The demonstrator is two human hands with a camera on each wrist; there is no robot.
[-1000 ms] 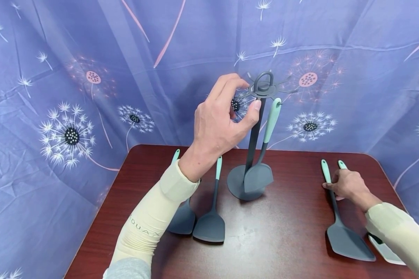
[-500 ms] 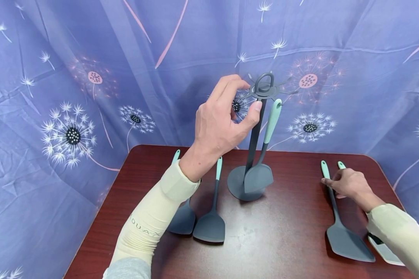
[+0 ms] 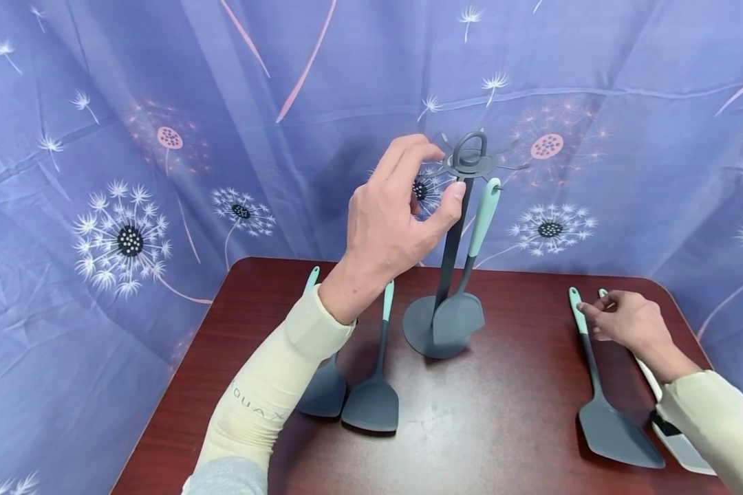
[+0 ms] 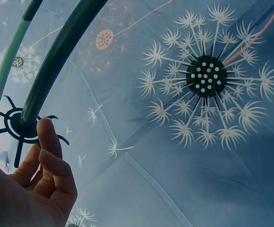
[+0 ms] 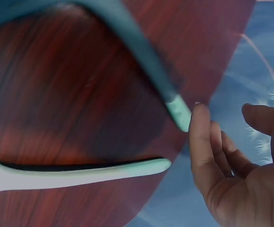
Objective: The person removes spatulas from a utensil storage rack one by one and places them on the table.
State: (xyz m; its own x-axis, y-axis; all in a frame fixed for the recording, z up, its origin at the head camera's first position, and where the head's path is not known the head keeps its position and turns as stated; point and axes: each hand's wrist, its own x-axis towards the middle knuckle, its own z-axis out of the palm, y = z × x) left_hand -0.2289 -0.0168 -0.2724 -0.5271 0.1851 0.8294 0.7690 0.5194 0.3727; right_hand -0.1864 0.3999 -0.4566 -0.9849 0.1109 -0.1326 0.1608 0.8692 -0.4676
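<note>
A dark utensil stand (image 3: pixel 449 254) rises from a round base, with a ring of hooks on top. My left hand (image 3: pixel 386 206) holds it by the hook ring, thumb and fingers curved about the rim; the left wrist view shows fingertips (image 4: pixel 46 132) at the ring. From one hook hangs a grey spatula (image 3: pixel 458 317) with a mint handle. At the right, my right hand (image 3: pixel 633 326) is at the mint handle of a wide grey turner (image 3: pixel 616 433) lying on the table. In the right wrist view, thumb (image 5: pixel 260 118) and fingers stand apart, a finger overlapping the handle's end.
Beside that turner lies a white utensil (image 5: pixel 70 179) with a mint handle tip, partly under the right forearm. Two more grey turners, one (image 3: pixel 371 405) and another (image 3: pixel 325 392), lie left of the stand on the red-brown table (image 3: pixel 489 426). A patterned blue curtain (image 3: pixel 272 172) hangs behind.
My right hand has shifted up and slightly right, toward the turner handle's far end. The left hand keeps its place at the stand's top.
</note>
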